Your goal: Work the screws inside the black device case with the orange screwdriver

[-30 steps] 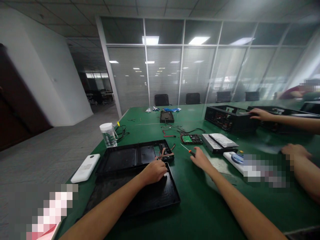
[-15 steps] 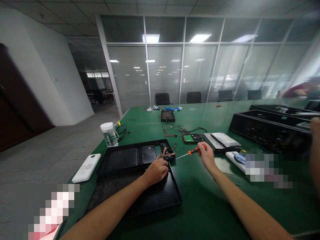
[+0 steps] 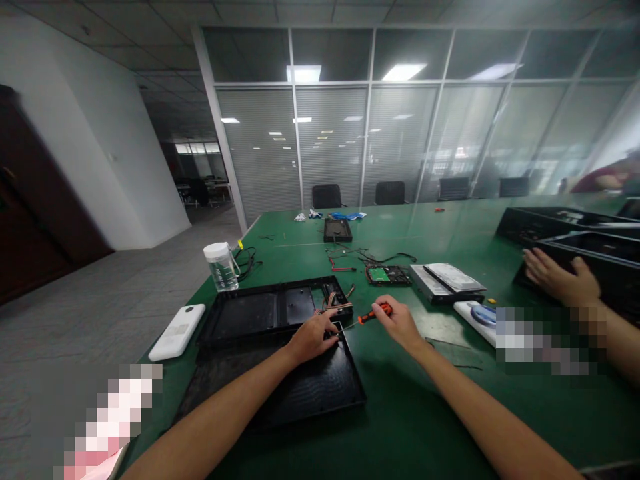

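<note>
An orange-and-black screwdriver (image 3: 375, 313) is gripped by its handle in my right hand (image 3: 399, 321). Its shaft points left, and the tip reaches the fingers of my left hand (image 3: 313, 339). Those fingers are bent close together at the right corner of an opened black plastic casing (image 3: 300, 393); whatever is between them is too small to make out. Beyond them, the casing's other half (image 3: 250, 312) holds a bundle of coloured wires (image 3: 331, 303) at its right end.
A drive with a green circuit board (image 3: 379, 275) and a silver drive unit (image 3: 440, 283) lie to the right. A co-worker's hand (image 3: 563, 277) touches a black computer case (image 3: 610, 267). Left are a water bottle (image 3: 221, 270) and a white device (image 3: 177, 333).
My right hand has moved slightly left and down, bringing the screwdriver tip to my left fingers. The left fingers have spread a little. A co-worker's hand has entered, and the black case has shifted right.
</note>
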